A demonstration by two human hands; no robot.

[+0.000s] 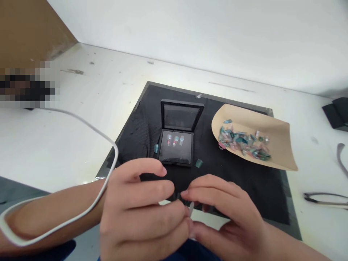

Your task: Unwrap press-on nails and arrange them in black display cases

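At the front edge of the black mat, my left hand [146,214] and my right hand [228,214] meet. Between their fingertips is a small whitish translucent piece [191,209], partly hidden; its kind does not show. My left fingers are curled round it, while my right thumb presses its lower end. Just beyond stands an open black case [175,159] with a raised windowed lid; three decorated press-on nails [175,140] lie in its upper part. A teal press-on nail [156,148] lies by its left side, and a green one [199,163] near its lower right corner.
A tan paper tray [277,145] with a heap of coloured press-on nails [244,141] rests on the right of the black mat [261,188]. A white cable [95,128] loops over my left forearm. Eyeglasses [326,195] and a black object [338,114] are at far right.
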